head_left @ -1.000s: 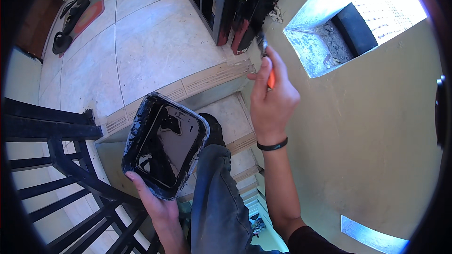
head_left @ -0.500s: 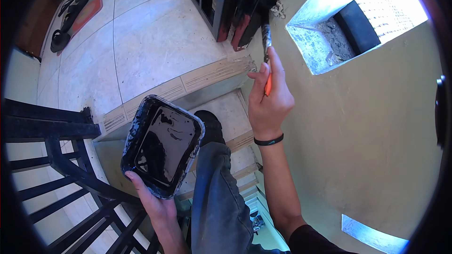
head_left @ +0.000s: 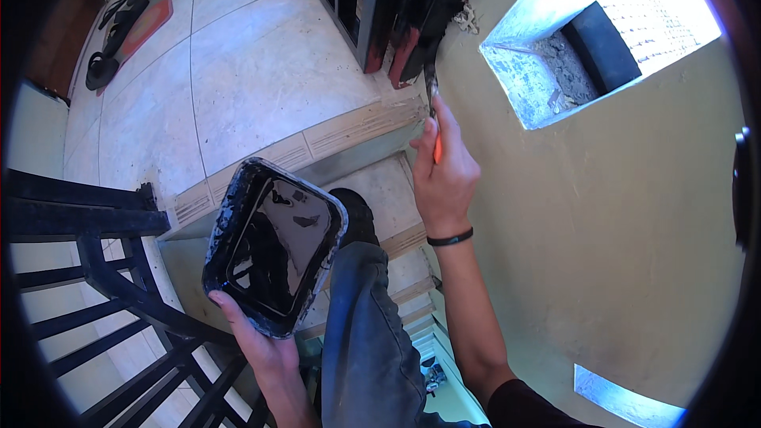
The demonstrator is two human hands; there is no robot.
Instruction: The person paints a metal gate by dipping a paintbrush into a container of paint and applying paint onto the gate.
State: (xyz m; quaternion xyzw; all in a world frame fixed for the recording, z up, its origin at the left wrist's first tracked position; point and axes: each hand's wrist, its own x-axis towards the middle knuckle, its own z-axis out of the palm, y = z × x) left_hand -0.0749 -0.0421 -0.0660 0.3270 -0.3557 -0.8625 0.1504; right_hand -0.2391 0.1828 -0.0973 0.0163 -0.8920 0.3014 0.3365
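My left hand [head_left: 269, 353] grips the near edge of a paint tray [head_left: 329, 257], a squarish tub smeared with black, its thumb over the rim. Glossy black paint [head_left: 273, 250] lies in the bottom. My right hand [head_left: 448, 182], with a dark band at the wrist, is closed round a paintbrush [head_left: 438, 149] with an orange handle. Its dark bristles point away from me, at the foot of a black metal post [head_left: 436, 12] beside the wall. Whether they touch the post or the wall I cannot tell. Reddish-brown shows at the base of the post [head_left: 404, 63].
Tiled stairs [head_left: 384, 190] drop toward me below a tiled landing [head_left: 254, 71]. A black railing [head_left: 119, 297] stands at left. Sandals [head_left: 103, 67] lie on a mat far left. The right-hand wall [head_left: 602, 238] has a window opening [head_left: 519, 79]. My shoe [head_left: 357, 210] rests on a step.
My right hand and the brush have moved slightly left, and the brush tip has come down toward the post's base. The tray has barely shifted, while reflections in the paint differ.
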